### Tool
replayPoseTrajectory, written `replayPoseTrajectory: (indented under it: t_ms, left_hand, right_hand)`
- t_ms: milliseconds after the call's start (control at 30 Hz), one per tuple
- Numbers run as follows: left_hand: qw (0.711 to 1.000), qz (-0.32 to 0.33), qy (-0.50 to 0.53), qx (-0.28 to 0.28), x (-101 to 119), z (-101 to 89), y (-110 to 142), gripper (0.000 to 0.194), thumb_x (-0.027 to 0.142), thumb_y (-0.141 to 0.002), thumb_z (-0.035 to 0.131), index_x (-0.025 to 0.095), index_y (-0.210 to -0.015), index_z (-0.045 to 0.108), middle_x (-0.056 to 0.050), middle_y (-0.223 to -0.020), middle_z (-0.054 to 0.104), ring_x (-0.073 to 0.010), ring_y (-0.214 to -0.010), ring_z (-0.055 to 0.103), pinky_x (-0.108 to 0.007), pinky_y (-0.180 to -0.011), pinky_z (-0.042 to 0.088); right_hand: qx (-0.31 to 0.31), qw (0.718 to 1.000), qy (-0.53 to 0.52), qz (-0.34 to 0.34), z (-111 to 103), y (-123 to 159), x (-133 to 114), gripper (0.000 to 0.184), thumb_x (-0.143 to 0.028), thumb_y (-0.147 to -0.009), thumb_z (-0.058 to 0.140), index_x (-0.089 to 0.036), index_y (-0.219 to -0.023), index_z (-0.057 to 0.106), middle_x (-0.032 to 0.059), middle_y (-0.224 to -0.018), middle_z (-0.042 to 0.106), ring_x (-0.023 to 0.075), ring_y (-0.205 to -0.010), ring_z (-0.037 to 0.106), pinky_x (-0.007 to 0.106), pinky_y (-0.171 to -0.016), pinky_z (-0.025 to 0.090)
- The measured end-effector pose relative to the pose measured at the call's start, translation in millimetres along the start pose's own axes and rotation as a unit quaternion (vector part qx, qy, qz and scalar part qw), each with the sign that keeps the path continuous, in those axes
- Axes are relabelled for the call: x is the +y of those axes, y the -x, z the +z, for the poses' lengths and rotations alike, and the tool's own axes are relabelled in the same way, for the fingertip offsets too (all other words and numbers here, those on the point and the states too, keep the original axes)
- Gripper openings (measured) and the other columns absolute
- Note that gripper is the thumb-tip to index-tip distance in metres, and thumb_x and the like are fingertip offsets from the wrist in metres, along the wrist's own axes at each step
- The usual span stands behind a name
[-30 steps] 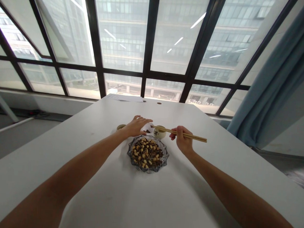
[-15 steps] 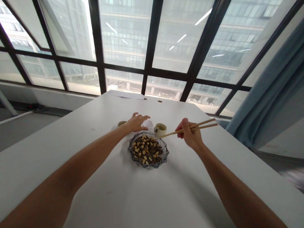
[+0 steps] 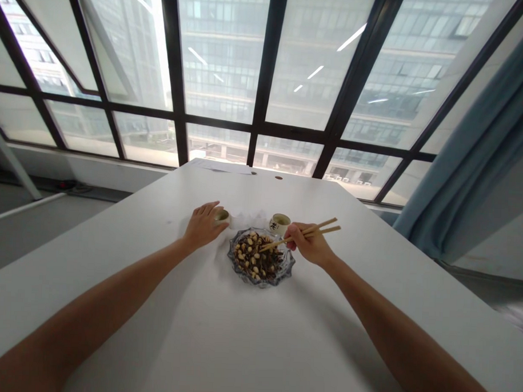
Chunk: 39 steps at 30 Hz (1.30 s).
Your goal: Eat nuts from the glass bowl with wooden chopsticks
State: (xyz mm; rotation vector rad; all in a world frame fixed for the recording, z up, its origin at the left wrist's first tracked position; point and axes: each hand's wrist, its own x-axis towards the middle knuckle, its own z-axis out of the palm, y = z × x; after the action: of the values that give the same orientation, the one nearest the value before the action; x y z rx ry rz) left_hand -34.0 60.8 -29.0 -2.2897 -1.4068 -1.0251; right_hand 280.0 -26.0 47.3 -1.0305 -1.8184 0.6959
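My right hand (image 3: pixel 309 243) is closed on a pair of wooden chopsticks (image 3: pixel 323 227), their tips down among the sunflower seeds and pale nuts (image 3: pixel 254 261). These fill a scalloped glass bowl (image 3: pixel 287 268) on the table. At the bowl's far left, my left hand (image 3: pixel 204 225) curls round a small pale cup (image 3: pixel 222 216), thumb at its near side and fingers behind. A matching cup with dark lettering (image 3: pixel 280 222) stands behind the bowl, close to my right hand. Between the cups sits something whitish and translucent (image 3: pixel 246 219), its kind unclear.
The white table (image 3: pixel 222 343) runs away toward tall dark-framed windows (image 3: pixel 223 63). White paper sheets (image 3: pixel 223 167) and small dark round spots (image 3: pixel 278 178) lie at its far end. A blue curtain (image 3: pixel 468 163) hangs on the right.
My left hand has moved left from the whitish thing to the left cup. My right hand has moved left and lowered the chopstick tips from the bowl's rim into the seeds and nuts.
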Motion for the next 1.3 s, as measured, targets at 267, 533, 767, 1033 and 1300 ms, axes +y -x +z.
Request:
replayPoseTrajectory:
  t_ms: [267, 533, 767, 1033, 1300]
  left_hand:
    - [0.999, 0.013, 0.045, -0.015, 3.1, 8.2, 6.6, 0.041, 0.042, -0.089, 0.063, 0.022, -0.124, 0.056, -0.012, -0.142, 0.054, -0.0299, -0.132, 0.049, -0.048, -0.109, 0.043]
    - [0.997, -0.007, 0.063, -0.031, 0.4, 13.8, 7.3, 0.041, 0.039, -0.087, 0.062, 0.023, -0.124, 0.053, -0.013, -0.143, 0.05, -0.0305, -0.133, 0.048, -0.05, -0.109, 0.043]
    - [0.996, -0.027, 0.072, -0.04, 0.1, 15.8, 7.5, 0.048, 0.041, -0.087, 0.061, 0.022, -0.129, 0.048, -0.016, -0.145, 0.046, -0.0316, -0.136, 0.044, -0.05, -0.111, 0.038]
    - [0.997, -0.063, 0.048, -0.023, 0.9, 20.1, 9.7, 0.066, 0.046, -0.083, 0.062, 0.018, -0.138, 0.04, -0.019, -0.14, 0.045, -0.0358, -0.131, 0.042, -0.053, -0.109, 0.034]
    - [0.996, -0.081, 0.034, -0.034, -3.2, 24.8, 9.5, 0.08, 0.052, -0.081, 0.064, 0.014, -0.145, 0.034, -0.021, -0.142, 0.045, -0.0381, -0.132, 0.042, -0.054, -0.11, 0.032]
  right_hand:
    - [0.075, 0.995, -0.059, -0.008, -5.4, 1.2, -1.5, 0.074, -0.084, -0.083, 0.044, -0.018, -0.055, 0.064, 0.0027, -0.038, 0.054, 0.0112, -0.033, 0.047, 0.022, -0.032, 0.037]
    - [-0.083, 0.994, -0.057, 0.042, 3.1, 6.3, 1.1, 0.07, -0.082, -0.081, 0.052, -0.017, -0.059, 0.066, 0.002, -0.04, 0.057, 0.0114, -0.033, 0.049, 0.022, -0.033, 0.04]
    - [0.022, 0.999, -0.02, 0.015, -1.7, 0.4, 3.0, 0.067, -0.081, -0.08, 0.055, -0.018, -0.06, 0.066, 0.0037, -0.044, 0.06, 0.0125, -0.036, 0.051, 0.023, -0.035, 0.042]
    - [-0.091, 0.993, -0.03, 0.07, -22.0, 2.4, -18.4, 0.073, -0.083, -0.081, 0.048, -0.017, -0.054, 0.064, 0.003, -0.036, 0.053, 0.0105, -0.029, 0.044, 0.022, -0.03, 0.034]
    - [-0.065, 0.998, 0.007, 0.019, -7.5, 0.6, -6.0, 0.066, -0.078, -0.084, 0.052, -0.016, -0.066, 0.067, 0.0036, -0.047, 0.061, 0.0122, -0.04, 0.054, 0.022, -0.038, 0.043]
